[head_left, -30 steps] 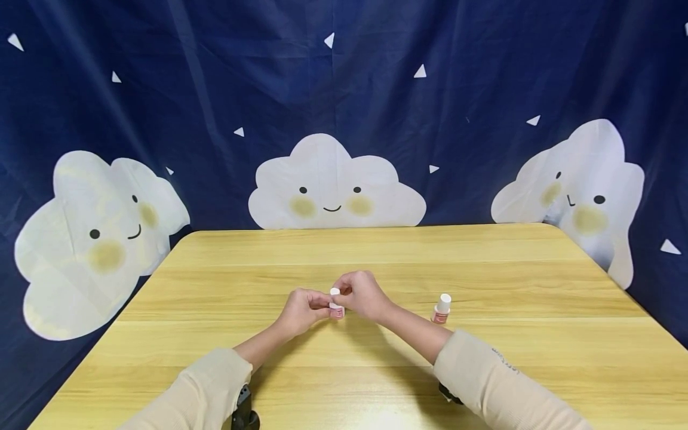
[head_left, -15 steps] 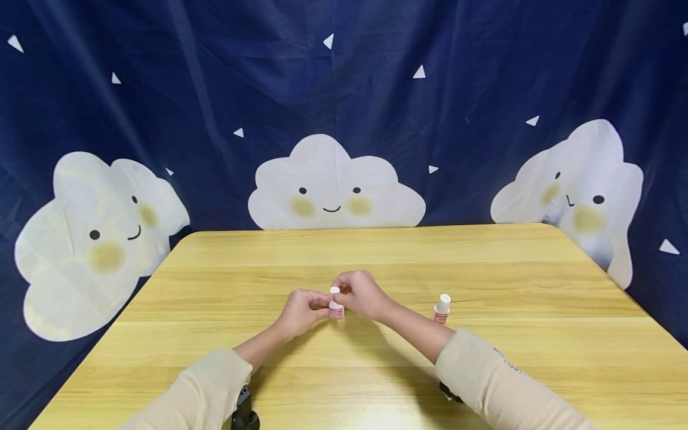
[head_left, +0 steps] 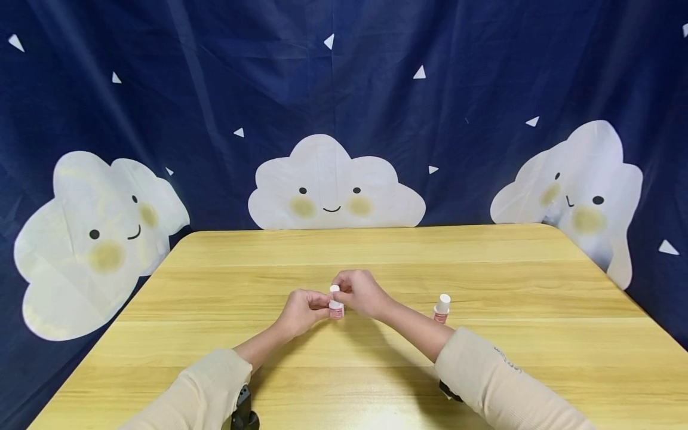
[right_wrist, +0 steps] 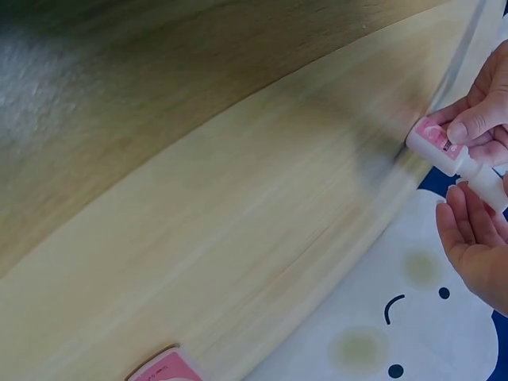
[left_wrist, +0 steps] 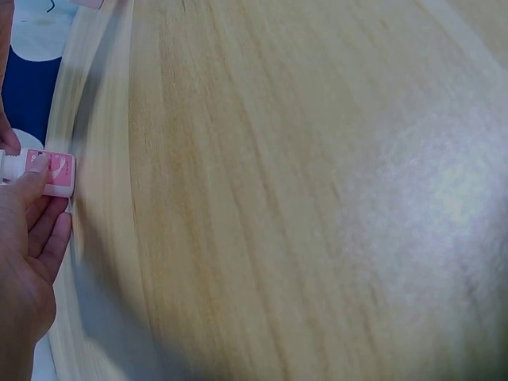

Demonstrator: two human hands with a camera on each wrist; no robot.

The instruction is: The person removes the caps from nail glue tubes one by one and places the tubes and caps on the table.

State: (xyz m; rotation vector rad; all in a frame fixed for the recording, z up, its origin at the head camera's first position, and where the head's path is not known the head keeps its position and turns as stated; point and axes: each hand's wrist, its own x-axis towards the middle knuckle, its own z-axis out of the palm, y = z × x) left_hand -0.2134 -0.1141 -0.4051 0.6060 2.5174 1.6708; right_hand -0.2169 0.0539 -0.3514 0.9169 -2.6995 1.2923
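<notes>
Near the middle of the table, a small white bottle with a pink label (head_left: 336, 312) stands upright. My left hand (head_left: 302, 312) pinches its body between thumb and fingers, thumb over the label in the left wrist view. From the other side, my right hand (head_left: 363, 295) grips the tall white cap (head_left: 335, 289), its fingers hiding part of it. In the right wrist view the narrow bottle neck (right_wrist: 468, 168) shows between the body and the cap. Farther right, a second bottle (head_left: 442, 309) of the same kind stands with its white cap on, its base partly behind the right forearm.
A light wood-grain table (head_left: 215, 263) with rounded far corners lies under both hands. Behind it hangs a dark blue curtain (head_left: 376, 89) with printed clouds and small white triangles. A black device (head_left: 245, 409) sits at the left wrist.
The white cap in my right hand has risen slightly from the bottle. My left hand keeps the bottle body in place, and the second bottle stays put.
</notes>
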